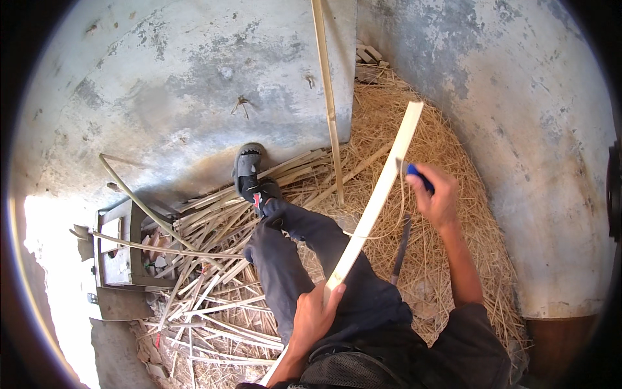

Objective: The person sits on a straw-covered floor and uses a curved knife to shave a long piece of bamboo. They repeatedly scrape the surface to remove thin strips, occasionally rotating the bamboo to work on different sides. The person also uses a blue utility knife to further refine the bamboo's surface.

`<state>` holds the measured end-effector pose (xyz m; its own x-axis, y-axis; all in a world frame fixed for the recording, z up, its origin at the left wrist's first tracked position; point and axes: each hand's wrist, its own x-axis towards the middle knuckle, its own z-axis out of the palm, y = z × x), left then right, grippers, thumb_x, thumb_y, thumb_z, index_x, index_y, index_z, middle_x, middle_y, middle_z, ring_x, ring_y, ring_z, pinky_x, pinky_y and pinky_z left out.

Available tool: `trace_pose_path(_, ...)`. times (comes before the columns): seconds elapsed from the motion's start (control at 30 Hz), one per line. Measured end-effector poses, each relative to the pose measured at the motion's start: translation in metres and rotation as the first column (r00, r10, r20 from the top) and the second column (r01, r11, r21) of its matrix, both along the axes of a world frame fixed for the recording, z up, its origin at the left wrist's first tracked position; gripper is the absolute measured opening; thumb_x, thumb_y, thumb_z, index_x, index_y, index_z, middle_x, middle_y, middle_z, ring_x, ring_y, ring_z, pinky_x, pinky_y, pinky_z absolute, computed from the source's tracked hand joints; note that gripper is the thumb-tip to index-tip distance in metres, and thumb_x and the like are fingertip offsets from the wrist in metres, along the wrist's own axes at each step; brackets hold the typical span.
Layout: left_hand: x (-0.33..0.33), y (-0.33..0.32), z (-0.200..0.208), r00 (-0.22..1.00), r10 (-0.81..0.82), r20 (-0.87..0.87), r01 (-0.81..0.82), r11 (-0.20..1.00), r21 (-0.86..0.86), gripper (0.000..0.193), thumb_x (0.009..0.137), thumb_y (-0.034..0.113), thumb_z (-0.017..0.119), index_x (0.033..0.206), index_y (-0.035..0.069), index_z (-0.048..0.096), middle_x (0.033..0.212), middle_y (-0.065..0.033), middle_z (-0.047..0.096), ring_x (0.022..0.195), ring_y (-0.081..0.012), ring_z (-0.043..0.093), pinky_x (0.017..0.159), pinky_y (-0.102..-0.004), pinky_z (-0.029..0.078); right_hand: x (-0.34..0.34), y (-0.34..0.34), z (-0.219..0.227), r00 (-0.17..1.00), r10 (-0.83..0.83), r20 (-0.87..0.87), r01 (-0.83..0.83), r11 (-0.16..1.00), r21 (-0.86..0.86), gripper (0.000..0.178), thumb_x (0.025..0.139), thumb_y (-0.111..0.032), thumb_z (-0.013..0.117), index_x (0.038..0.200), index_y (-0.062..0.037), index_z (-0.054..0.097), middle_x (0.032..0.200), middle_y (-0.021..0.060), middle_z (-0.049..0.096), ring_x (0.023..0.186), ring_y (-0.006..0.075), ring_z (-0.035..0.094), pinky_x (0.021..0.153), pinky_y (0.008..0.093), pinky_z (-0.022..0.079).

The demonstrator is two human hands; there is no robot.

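A long, pale bamboo strip point(382, 175) slants across my lap, its free end pointing up and away to the right. My left hand point(314, 312) is closed around its lower part, near my waist. To the right, my right hand point(439, 198) grips a small knife point(418, 175) with a blue handle. The blade rests against the strip's right edge, in its upper half. From there a thin curled shaving hangs down beside the strip. My fingers partly hide the handle.
Shavings point(460, 220) cover the floor at the right, with a long dark blade-like tool point(402, 246) on them. Loose split strips point(214, 227) lie left of my legs, beside an old wooden box point(123, 243). A tall thin stick point(327, 97) stands ahead, near the walls.
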<state>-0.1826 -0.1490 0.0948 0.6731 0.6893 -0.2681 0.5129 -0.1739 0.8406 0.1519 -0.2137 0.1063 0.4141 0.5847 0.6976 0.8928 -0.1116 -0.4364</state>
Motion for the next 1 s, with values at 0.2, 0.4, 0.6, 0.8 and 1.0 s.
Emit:
trace_pose_path(0.2, -0.025, -0.006, -0.005, 0.996, -0.030, -0.079, 0.026, 0.998, -0.062, 0.042, 0.104, 0.038, 0.062, 0.102, -0.003, 0.069, 0.073, -0.0265, 0.066, 0.074, -0.0485, 0.067, 0.067, -0.0507, 0.050, 0.088, 0.001, 0.004, 0.970, -0.243, -0.003, 0.243, 0.970, 0.010, 0.052, 0.102, -0.050, 0.063, 0.111, -0.0017, 0.078, 0.080, 0.0086, 0.076, 0.061, 0.0175, 0.066, 0.053, 0.0320, 0.048)
trace_pose_path(0.4, -0.045, 0.002, -0.020, 0.992, -0.018, -0.126, 0.016, 1.000, -0.019, 0.042, 0.105, 0.037, 0.062, 0.099, -0.004, 0.069, 0.073, -0.0268, 0.065, 0.074, -0.0489, 0.066, 0.067, -0.0498, 0.050, 0.148, -0.029, 0.010, 0.875, -0.483, -0.019, 0.460, 0.845, -0.273, 0.050, 0.104, -0.049, 0.062, 0.113, -0.0011, 0.076, 0.083, 0.0130, 0.073, 0.072, 0.0226, 0.065, 0.066, 0.0369, 0.050)
trace_pose_path(0.6, -0.020, 0.023, -0.014, 0.996, 0.085, 0.039, -0.084, 0.996, -0.035, 0.039, 0.107, 0.032, 0.059, 0.100, -0.005, 0.068, 0.071, -0.0267, 0.061, 0.065, -0.0444, 0.058, 0.065, -0.0446, 0.048, 0.041, -0.018, 0.016, 0.932, -0.350, -0.091, 0.286, 0.868, -0.406, 0.045, 0.105, -0.045, 0.059, 0.110, -0.0033, 0.075, 0.074, 0.0128, 0.071, 0.058, 0.0212, 0.063, 0.054, 0.0353, 0.045)
trace_pose_path(0.8, 0.012, 0.037, -0.009, 0.973, 0.029, 0.229, 0.004, 0.990, -0.142, 0.039, 0.107, 0.032, 0.059, 0.102, -0.006, 0.066, 0.064, -0.0137, 0.056, 0.060, -0.0182, 0.052, 0.061, -0.0390, 0.046, -0.093, -0.010, 0.004, 0.943, 0.318, -0.101, -0.327, 0.940, -0.091, 0.028, 0.094, -0.034, 0.076, 0.104, -0.0074, 0.074, 0.080, 0.0074, 0.070, 0.061, 0.0239, 0.069, 0.055, 0.0364, 0.053)
trace_pose_path(1.0, 0.031, 0.030, 0.020, 0.972, -0.008, 0.234, 0.012, 1.000, -0.016, 0.040, 0.108, 0.036, 0.059, 0.101, -0.003, 0.064, 0.067, -0.0111, 0.060, 0.060, -0.0205, 0.055, 0.061, -0.0362, 0.045, -0.124, -0.010, 0.005, 0.929, 0.364, -0.072, -0.371, 0.912, -0.176, 0.029, 0.092, -0.034, 0.077, 0.108, -0.0101, 0.071, 0.076, 0.0059, 0.063, 0.057, 0.0231, 0.065, 0.050, 0.0349, 0.049)
